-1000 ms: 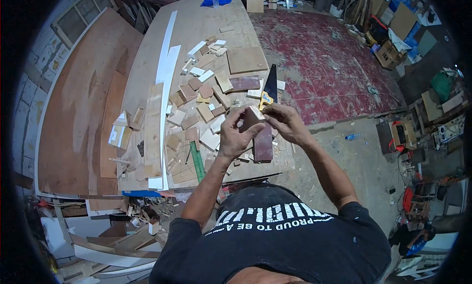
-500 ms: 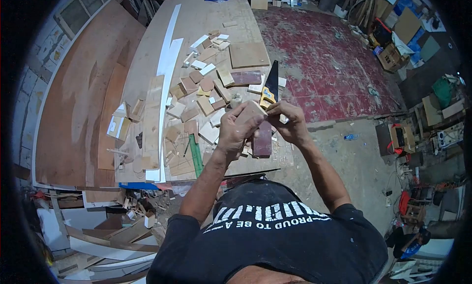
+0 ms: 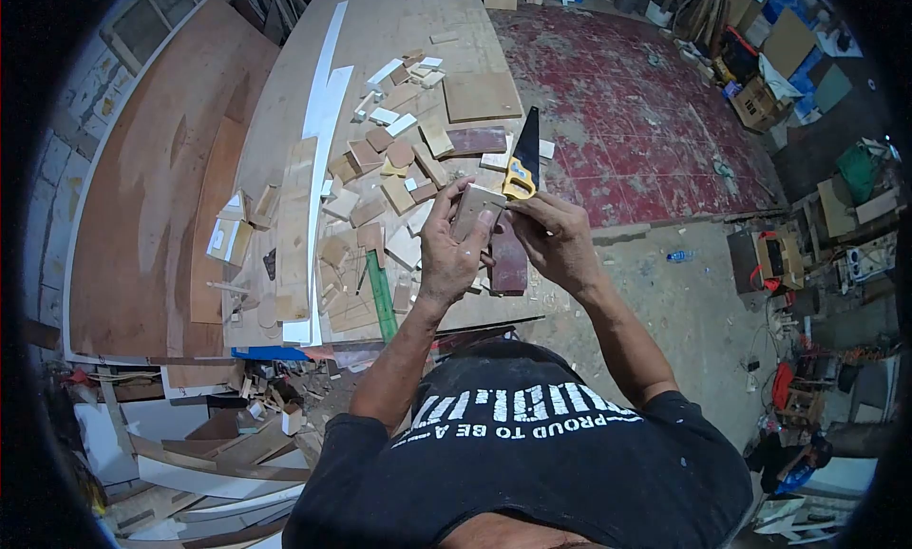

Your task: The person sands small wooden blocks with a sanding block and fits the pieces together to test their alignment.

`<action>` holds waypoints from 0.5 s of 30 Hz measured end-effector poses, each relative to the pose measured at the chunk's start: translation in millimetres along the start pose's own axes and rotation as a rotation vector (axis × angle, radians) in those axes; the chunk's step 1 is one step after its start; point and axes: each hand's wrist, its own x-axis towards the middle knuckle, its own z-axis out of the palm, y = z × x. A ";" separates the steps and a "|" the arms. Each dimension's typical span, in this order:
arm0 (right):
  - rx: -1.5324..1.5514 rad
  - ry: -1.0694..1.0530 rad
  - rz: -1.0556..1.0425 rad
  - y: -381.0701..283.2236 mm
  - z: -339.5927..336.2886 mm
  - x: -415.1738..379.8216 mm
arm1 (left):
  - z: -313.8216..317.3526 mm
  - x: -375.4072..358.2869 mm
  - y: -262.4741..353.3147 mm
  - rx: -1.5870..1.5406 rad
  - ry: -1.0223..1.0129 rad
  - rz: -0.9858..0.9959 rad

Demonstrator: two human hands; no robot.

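A small wooden block (image 3: 477, 212) is gripped in my left hand (image 3: 452, 255), its pale end facing up and away. Close to the block's right edge is my right hand (image 3: 554, 234), its fingers pinched together; whatever lies between them is too small to make out. Just beyond the fingertips lies a handsaw with a yellow handle (image 3: 519, 180) and a dark blade. A dark red block (image 3: 509, 264) rests on the table below and between my hands. Many wood offcuts (image 3: 400, 155) are scattered to the left of the block.
The plywood table (image 3: 380, 22) carries long white strips (image 3: 324, 122), a green ruler (image 3: 381, 297) and a square board (image 3: 483, 97). A large brown panel (image 3: 152, 188) leans at the left. At the lower right edge, another person (image 3: 793, 463) is visible.
The wooden block has been tilted and turned in my left hand, showing more of its end. My right hand has shifted slightly, with its fingers now more extended toward the block's edge.
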 end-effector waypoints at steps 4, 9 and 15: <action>0.002 -0.016 -0.016 -8.0 5.0 3.7 | -3.0 1.9 -12.6 0.064 0.008 0.137; 0.031 -0.028 -0.019 -9.1 10.2 7.5 | -5.1 1.7 -9.4 0.091 0.060 0.114; 0.015 -0.040 -0.018 -7.4 16.7 9.8 | -8.6 3.5 -13.3 0.123 0.097 0.118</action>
